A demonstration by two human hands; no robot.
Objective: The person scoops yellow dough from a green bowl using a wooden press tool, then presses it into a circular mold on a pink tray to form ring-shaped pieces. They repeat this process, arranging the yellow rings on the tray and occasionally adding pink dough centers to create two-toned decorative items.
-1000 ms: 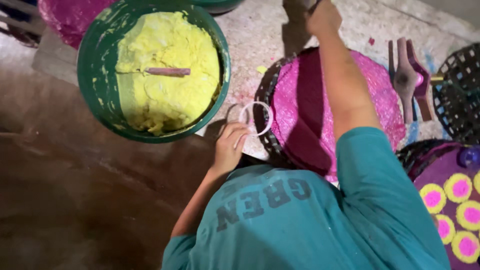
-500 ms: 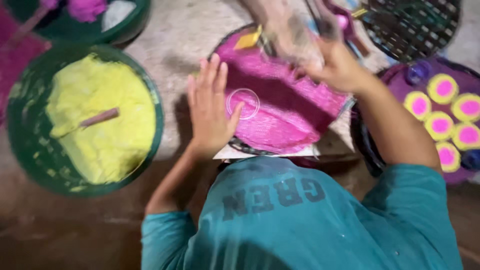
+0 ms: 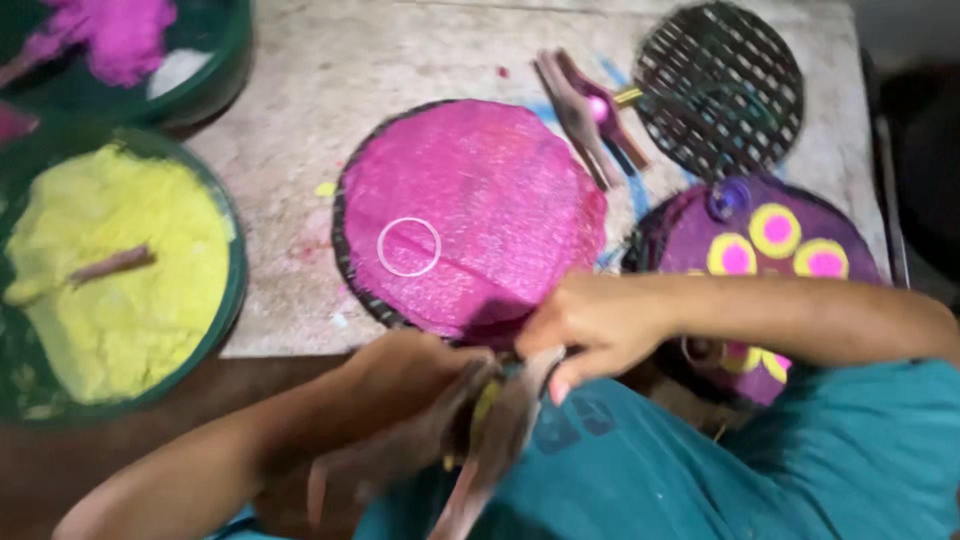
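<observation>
Low in the middle of the frame, a slim brownish wooden tool (image 3: pixel 500 440) runs lengthwise from lower left up to upper right, its upper end tipped toward the near edge of the pink-powdered round disc (image 3: pixel 470 215); it looks dusty, blurred, with a touch of yellow beside it. The left hand (image 3: pixel 415 385) comes in from the lower left, knuckles up, fingers curled closed around the tool, while the right hand (image 3: pixel 590 325) reaches across from the right edge, fingers bent down and pinching the tool's upper end. A thin white ring (image 3: pixel 408 247) lies on the disc, and a green basin of yellow powder (image 3: pixel 110 280) sits at the left.
</observation>
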